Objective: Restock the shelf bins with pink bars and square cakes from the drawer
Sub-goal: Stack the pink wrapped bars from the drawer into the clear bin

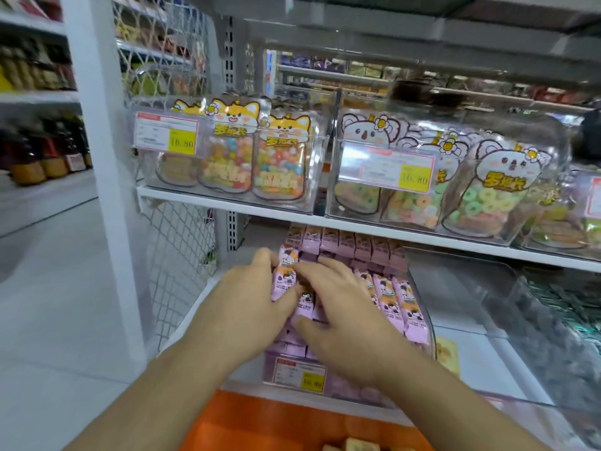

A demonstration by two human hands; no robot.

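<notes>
While your left hand [242, 299] curls over the left end of the row, its thumb and fingers pinching a few pink bars [286, 278] upright, you have the stock where it belongs: in the clear shelf bin [419, 315] on the lower shelf, under the candy jars. Judging by the wrappers, these bars are light, slick film packs with something soft inside, so hold them by their long flat sides in a bunch and don't squeeze the middles; single ones would likely slide out. Your right hand [344, 312] lies just beside the left, fingers spread and bent across the bars' tops, pressing them into line, with its thumb low against the front of the stack. Further right the packed rows stand neatly, and square cakes [353, 445] wait in the orange drawer [260, 424] below.
</notes>
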